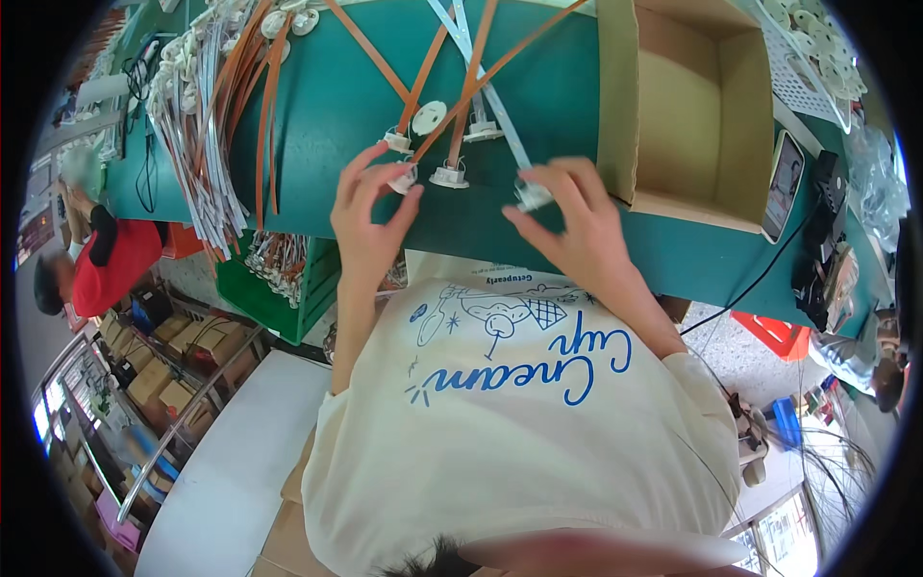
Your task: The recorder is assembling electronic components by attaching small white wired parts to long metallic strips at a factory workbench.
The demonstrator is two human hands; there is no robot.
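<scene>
At the near edge of the green table, my left hand (370, 207) pinches a small white fitting (405, 179) at the end of an orange strip (500, 63). To the right, my right hand (582, 216) has thumb and index finger on either side of a whitish, partly clear fitting (532, 195), joined to a silver-white strip (508, 125). Between the hands sits another white fitting (449, 177) on an orange strip. Farther back are a fitting on a pale strip (483, 132) and a round white disc (430, 118). Fingers partly hide both held pieces.
An open cardboard box (707, 115) stands right of my hands, with a phone (785, 183) beside it. Bundled silver and orange strips (207, 144) hang over the table's left edge above a green crate (279, 308). A person in red (120, 260) is at far left.
</scene>
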